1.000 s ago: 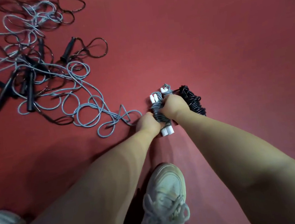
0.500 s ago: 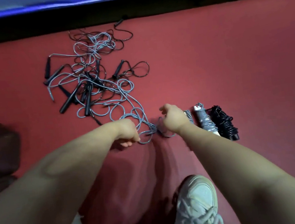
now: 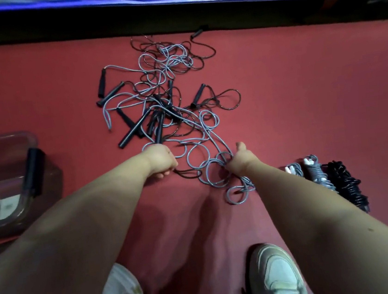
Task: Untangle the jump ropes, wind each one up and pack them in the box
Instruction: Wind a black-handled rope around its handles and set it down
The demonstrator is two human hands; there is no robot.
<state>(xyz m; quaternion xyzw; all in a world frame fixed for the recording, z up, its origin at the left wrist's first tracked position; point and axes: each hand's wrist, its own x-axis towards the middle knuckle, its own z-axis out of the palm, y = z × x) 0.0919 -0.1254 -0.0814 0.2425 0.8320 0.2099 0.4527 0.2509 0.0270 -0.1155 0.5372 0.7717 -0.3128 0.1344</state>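
"Where are the ropes?"

"The tangle of jump ropes (image 3: 171,106) lies mid-floor (image 3: 313,80), reaching toward the far edge. Three wound bundles (image 3: 317,174) lie side by side to the right, and the right forearm (image 3: 290,198) covers part of the nearest."

"And the hands?"

"The left hand (image 3: 162,160) is curled at the tangle's near side, pinching a black loop (image 3: 200,172). Its fingertips are mostly hidden. The right hand (image 3: 240,159) grips grey cord (image 3: 222,155), thumb up."

"The box?"

"The clear box (image 3: 0,156) is on the left, cut off by the frame. Its contents are hard to make out."
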